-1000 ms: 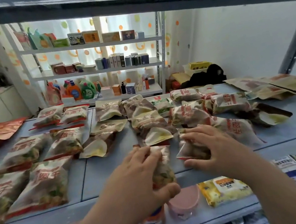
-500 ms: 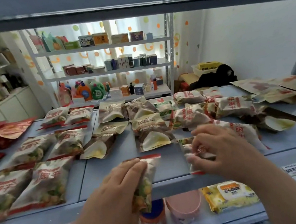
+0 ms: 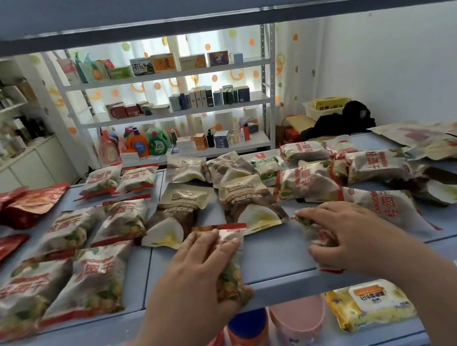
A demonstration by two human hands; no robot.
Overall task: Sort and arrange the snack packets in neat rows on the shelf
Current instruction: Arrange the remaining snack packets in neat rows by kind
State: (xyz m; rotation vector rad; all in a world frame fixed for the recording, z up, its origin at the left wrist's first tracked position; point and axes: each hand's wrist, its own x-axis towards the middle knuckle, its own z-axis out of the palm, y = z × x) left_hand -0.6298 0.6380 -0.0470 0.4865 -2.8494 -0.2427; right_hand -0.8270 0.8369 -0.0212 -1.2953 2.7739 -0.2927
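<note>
- Head view: left hand (image 3: pixel 203 268) grips a tilted longan packet (image 3: pixel 232 264) at the shelf (image 3: pixel 278 257) lip, fingers curled round it.
- Right hand (image 3: pixel 349 234) clasps a second longan packet (image 3: pixel 315 234), fingers spread over it.
- Step judged: placing the front row. Next move: lay both flat, square with the matching rows (image 3: pixel 89 282) left of the left fingers.

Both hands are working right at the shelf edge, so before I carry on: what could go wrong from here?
1. The red-topped clear snack packet gripped by the left hand overhangs the front lip of the blue metal shelf. If the grip loosens, it could drop toward the blue-lidded orange jar below.
2. The crumpled white-and-red packet held by the right hand lies against a larger white-and-red packet. Sliding it may drag that one askew.
</note>
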